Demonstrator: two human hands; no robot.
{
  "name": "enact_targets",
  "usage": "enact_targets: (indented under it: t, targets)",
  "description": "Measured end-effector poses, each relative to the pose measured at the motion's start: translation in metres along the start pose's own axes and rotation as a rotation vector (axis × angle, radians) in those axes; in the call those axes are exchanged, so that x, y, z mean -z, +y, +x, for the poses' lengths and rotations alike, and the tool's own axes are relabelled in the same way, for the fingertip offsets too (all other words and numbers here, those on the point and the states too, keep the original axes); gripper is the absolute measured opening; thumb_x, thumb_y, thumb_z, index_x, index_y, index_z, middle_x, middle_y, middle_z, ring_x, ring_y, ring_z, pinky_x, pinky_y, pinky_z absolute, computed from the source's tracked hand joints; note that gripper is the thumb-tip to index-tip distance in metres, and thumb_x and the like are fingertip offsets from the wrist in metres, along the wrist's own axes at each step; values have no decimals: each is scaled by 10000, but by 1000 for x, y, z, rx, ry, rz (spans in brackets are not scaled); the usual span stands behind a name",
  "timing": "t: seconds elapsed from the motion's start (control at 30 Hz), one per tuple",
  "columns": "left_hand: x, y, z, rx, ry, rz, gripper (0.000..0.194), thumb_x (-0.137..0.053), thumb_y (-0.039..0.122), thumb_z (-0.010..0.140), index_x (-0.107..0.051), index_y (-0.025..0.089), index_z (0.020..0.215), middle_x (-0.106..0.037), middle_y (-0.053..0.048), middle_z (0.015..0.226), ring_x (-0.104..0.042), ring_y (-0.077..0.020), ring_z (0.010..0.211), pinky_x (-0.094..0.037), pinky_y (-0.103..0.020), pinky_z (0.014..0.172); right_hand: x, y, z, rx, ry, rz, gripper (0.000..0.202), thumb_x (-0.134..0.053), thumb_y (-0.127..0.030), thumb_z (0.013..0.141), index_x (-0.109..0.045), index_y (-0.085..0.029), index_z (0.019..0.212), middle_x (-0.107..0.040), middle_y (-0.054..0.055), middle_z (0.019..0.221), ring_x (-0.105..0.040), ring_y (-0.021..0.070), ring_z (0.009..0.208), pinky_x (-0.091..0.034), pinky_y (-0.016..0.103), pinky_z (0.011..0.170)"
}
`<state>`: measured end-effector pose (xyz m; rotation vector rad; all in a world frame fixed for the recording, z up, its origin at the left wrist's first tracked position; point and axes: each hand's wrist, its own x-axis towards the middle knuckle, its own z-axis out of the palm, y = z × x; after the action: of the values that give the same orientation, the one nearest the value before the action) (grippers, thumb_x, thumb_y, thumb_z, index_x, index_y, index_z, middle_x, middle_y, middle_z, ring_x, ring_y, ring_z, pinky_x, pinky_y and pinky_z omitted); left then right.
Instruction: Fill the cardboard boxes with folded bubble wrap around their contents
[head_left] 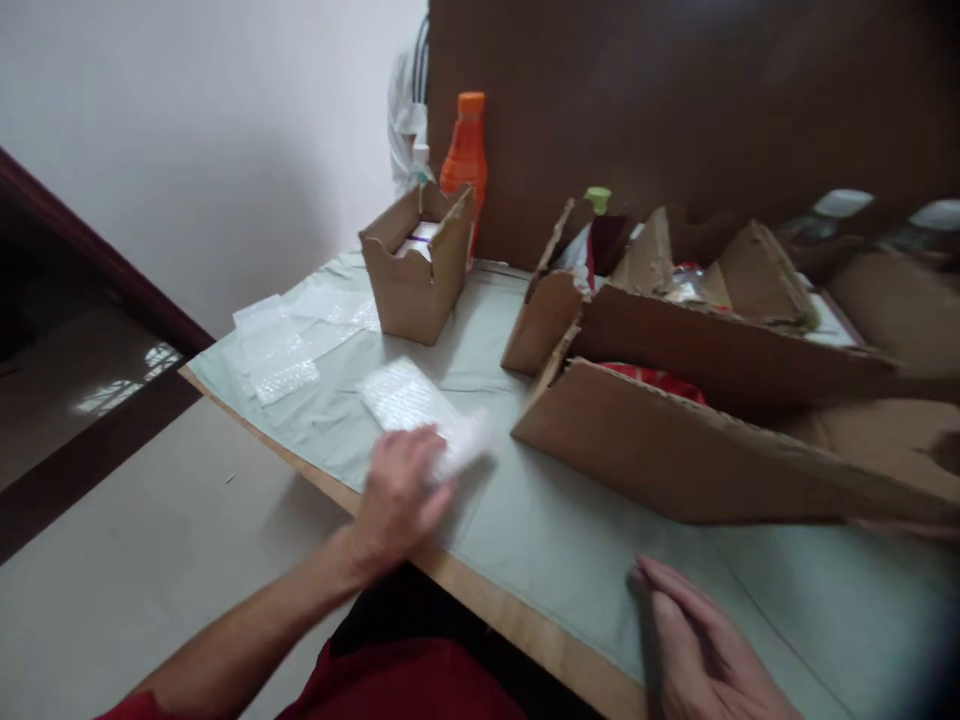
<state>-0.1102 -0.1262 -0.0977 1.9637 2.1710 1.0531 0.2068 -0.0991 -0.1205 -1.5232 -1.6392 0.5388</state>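
Observation:
A flat white bubble-wrap packet [409, 395] lies near the table's front edge, its right end blurred. My left hand [401, 490] is closed over the lower edge of the packet, with the fingertips partly hidden. At the lower right, my right hand [701, 640] is low over the tabletop, apart from the packet. Its thumb and fingers are drawn together; a dark strip shows beside them, and I cannot make out whether it is a held thing or shadow. Sheets of bubble wrap [274, 345] lie to the left of the packet.
A small cardboard box [416, 295] holds white packs, with an orange bottle [466, 150] behind it. Long cardboard trays [675, 450] with mixed goods fill the right side. The cloth-covered table [525, 540] ends at a wooden front edge. A brown panel [675, 100] stands behind.

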Motion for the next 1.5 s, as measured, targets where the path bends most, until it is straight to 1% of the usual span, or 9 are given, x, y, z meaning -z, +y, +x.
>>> enact_targets:
  t: [0.1, 0.2, 0.4, 0.57, 0.77, 0.9, 1.1, 1.3, 1.5]
  targets:
    - [-24, 60, -40, -436, -341, -306, 765, -739, 464, 860, -442, 185, 1508, -608, -231, 1465, -588, -391, 1361, -455, -625, 1131, 9, -20, 2, 158, 37, 23, 220, -613, -343, 975, -756, -214, 1082, -780, 105, 1132, -738, 296, 1069, -567, 526, 1023]
    - [-15, 84, -59, -642, -552, -464, 691, -674, 469, 930, -428, 249, 1537, -616, -181, 1474, -587, -336, 1379, -432, -572, 1183, 26, -25, 5, 249, 97, 6, 208, -600, -258, 974, -738, -228, 1127, -776, 96, 1139, -734, 274, 1061, -581, 500, 989]
    - [-11, 34, -12, -241, -198, -186, 401, -603, 277, 949, -627, 223, 1346, -602, -185, 1451, -579, -339, 1337, -470, -547, 1128, 8, -68, -7, 553, -144, -146, 271, -566, -124, 961, -693, -230, 1175, -763, 92, 1197, -712, 270, 1114, -575, 474, 950]
    - [-42, -4, 29, -113, -276, 117, 518, -558, 438, 941, -632, 117, 1341, -514, -263, 1527, -431, -461, 1459, -327, -629, 1197, -11, -52, -7, 579, -478, -442, 290, -627, -222, 941, -697, -219, 1223, -689, 106, 1380, -563, 368, 1360, -453, 612, 1115]
    - [-45, -12, 19, -115, -340, 133, 565, -449, 485, 969, -601, 126, 1378, -496, -255, 1561, -391, -469, 1491, -224, -644, 1225, 79, 52, -28, 204, -154, -630, 326, -575, -395, 923, -715, -245, 1176, -656, 130, 1397, -607, 366, 1285, -492, 569, 1002]
    - [-35, -13, 34, -76, -380, 122, 604, -497, 570, 913, -630, 168, 1344, -615, -221, 1428, -518, -466, 1365, -360, -612, 1143, 114, 59, -37, 44, -75, -534, 394, -567, -499, 923, -713, -232, 1172, -646, 148, 1404, -639, 345, 1247, -505, 537, 991]
    - [-36, -3, 75, 125, -384, 155, 517, -578, 595, 846, -706, 207, 1163, -739, -109, 875, -672, -330, 858, -491, -409, 791, 87, 41, -11, -230, -107, -376, 492, -504, -525, 938, -705, -157, 1195, -754, 105, 967, -689, 237, 772, -552, 469, 839]
    - [-27, 18, 75, 188, -508, 110, 262, -573, 465, 763, -514, 242, 639, -539, -7, 573, -494, -189, 548, -325, -316, 585, 63, 37, 3, -57, -81, -440, 355, -489, -487, 928, -692, -198, 888, -728, 115, 917, -688, 284, 877, -522, 440, 805]
    - [-8, 9, 53, 259, -437, -267, 403, -609, 591, 815, -624, 214, 954, -555, 30, 657, -514, -158, 581, -393, -268, 551, 75, 24, 16, -107, -9, -231, 344, -583, -500, 933, -695, -215, 1089, -758, 53, 896, -698, 208, 732, -541, 318, 684]
